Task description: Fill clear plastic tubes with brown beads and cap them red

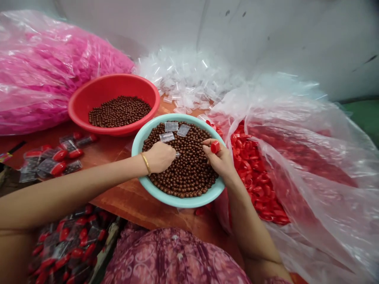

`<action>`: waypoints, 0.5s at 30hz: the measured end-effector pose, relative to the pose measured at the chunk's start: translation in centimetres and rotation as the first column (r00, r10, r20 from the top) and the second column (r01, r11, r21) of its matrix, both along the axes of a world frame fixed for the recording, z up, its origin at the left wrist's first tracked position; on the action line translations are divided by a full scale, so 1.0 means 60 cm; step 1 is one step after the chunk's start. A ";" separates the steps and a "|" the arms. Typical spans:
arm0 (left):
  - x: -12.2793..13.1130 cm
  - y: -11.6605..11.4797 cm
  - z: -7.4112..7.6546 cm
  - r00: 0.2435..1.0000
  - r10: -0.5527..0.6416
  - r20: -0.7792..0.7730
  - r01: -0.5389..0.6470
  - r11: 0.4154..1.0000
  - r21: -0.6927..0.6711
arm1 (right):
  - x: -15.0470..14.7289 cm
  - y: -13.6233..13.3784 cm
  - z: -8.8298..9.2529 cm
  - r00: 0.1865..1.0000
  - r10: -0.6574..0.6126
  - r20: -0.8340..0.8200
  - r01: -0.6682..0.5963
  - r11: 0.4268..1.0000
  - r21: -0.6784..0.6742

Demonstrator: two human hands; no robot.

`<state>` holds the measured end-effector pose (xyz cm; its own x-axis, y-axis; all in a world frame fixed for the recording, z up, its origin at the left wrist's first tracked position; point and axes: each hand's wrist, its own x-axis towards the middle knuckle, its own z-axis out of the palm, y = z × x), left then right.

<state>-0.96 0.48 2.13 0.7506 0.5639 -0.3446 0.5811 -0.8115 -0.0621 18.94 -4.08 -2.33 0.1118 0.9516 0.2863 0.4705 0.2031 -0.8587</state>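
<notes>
A pale turquoise basin (181, 202) full of small round brown balls (183, 181) stands in front of me. My left hand (162, 156), with a gold bangle at the wrist, is closed over the balls. A bit of a clear plastic case (177, 154) shows at its fingers; the rest is hidden. On the right of the basin my right hand (219, 158) holds a red plastic cap (215, 146) between thumb and fingers. Several flat clear cases (167, 137) lie on the balls at the basin's far side.
A red basin (77, 103) with more brown balls stands behind left. A bag of pink pieces (59, 67), a heap of clear cases (189, 75) and a bag of red caps (254, 177) surround it. Filled, red-capped cases (56, 159) lie left, with more below (71, 244).
</notes>
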 end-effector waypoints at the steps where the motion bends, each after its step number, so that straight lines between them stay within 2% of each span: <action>1: 0.000 -0.006 0.005 0.999 -0.010 -0.038 0.008 0.999 -0.041 | 0.002 0.000 0.000 1.000 -0.005 -0.013 0.005 1.000 -0.009; 4: 0.010 -0.013 0.008 0.997 0.029 -0.072 -0.038 0.991 -0.130 | 0.001 -0.002 0.004 0.999 -0.015 -0.038 0.014 1.000 -0.023; 7: 0.036 -0.001 -0.010 0.981 0.181 0.063 -0.161 0.957 -0.243 | -0.003 -0.002 0.007 0.997 -0.028 -0.066 0.026 0.999 -0.033; 10: 0.065 0.018 -0.034 0.889 0.405 0.213 -0.287 0.855 -0.432 | -0.003 -0.004 0.009 0.989 -0.062 -0.135 0.054 0.997 -0.059; 13: 0.078 0.031 -0.047 0.838 0.498 0.221 -0.311 0.770 -0.556 | 0.001 -0.006 0.014 0.951 -0.065 -0.301 0.037 0.995 -0.098; 14: 0.078 0.034 -0.049 0.804 0.548 0.231 -0.303 0.712 -0.633 | 0.002 -0.007 0.016 0.923 -0.047 -0.382 0.008 0.995 -0.103; 15: 0.076 0.036 -0.049 0.746 0.618 0.247 -0.273 0.623 -0.733 | 0.004 -0.007 0.019 0.887 -0.027 -0.461 -0.022 0.995 -0.102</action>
<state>3.63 2.61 -0.82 0.6152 0.6497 -0.4465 0.6931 -0.1757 0.6991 19.16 -4.52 -1.20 0.2098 0.9722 0.1043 0.0171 0.1030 -0.9945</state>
